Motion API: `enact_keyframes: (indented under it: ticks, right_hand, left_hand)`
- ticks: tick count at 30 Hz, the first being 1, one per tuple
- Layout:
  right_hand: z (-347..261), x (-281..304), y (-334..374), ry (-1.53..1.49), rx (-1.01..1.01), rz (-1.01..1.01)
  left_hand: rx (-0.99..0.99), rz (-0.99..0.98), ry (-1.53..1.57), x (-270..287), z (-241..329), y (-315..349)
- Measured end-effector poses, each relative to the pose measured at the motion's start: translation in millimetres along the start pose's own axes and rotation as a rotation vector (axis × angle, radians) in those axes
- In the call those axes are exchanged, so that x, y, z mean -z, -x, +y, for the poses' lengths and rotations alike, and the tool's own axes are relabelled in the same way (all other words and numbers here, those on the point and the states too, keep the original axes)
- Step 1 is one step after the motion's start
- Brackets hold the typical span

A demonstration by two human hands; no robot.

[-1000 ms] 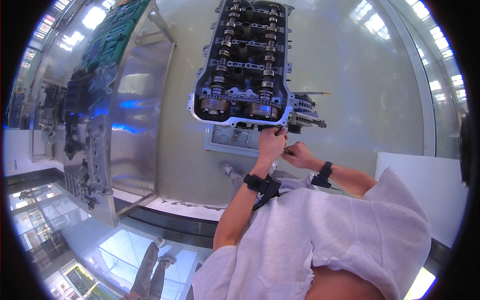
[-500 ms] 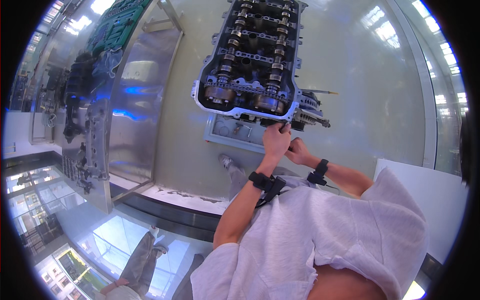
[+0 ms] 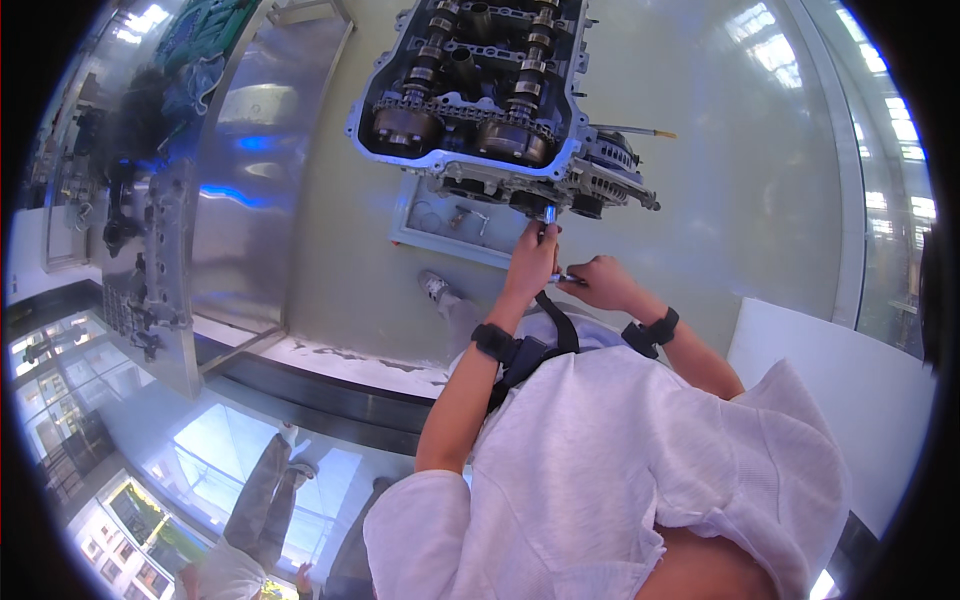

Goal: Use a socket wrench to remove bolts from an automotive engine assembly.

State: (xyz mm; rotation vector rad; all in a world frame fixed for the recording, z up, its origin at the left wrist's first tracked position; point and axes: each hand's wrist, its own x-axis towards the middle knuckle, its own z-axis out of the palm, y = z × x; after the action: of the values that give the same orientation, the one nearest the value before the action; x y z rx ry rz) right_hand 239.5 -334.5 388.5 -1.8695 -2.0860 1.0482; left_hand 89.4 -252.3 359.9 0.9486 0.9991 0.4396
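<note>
Right of the frame's centre, the left hand (image 3: pixel 532 262) is wrapping its fingers around a silver tool (image 3: pixel 550 214), which is pointing up at the engine (image 3: pixel 440 162) at top centre, while the right hand (image 3: pixel 606 284), just beside it, is pinching a metal handle (image 3: pixel 569 279). Under the engine's lower edge, a pale tray (image 3: pixel 450 249) is holding a few small metal parts (image 3: pixel 480 218); the engine's open housing is holding camshafts (image 3: pixel 533 62) and a chain (image 3: pixel 450 106). At upper left, a green case (image 3: pixel 205 30) is lying, its contents too dim to tell.
</note>
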Motion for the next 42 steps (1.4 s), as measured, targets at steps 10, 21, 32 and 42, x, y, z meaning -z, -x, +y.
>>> enact_keyframes:
  ticks: [10,21,32,42]
  right_hand:
    - [-21.8,32.9,-12.5,0.141,-0.025,0.004]
    - [-23.4,28.6,-14.7,0.088,-0.083,0.029]
    - [-24.6,32.6,19.9,0.027,-0.394,0.086]
    - [-25.1,30.9,36.3,0.056,-0.333,0.157]
  left_hand:
    - [-0.149,0.075,0.059,3.5,19.7,-18.7]
    - [-0.131,0.049,0.064,9.8,29.2,-26.7]
    - [-0.247,0.079,-0.01,-6.6,6.9,-68.0]
    - [-0.007,-0.009,0.489,-16.1,30.6,-60.5]
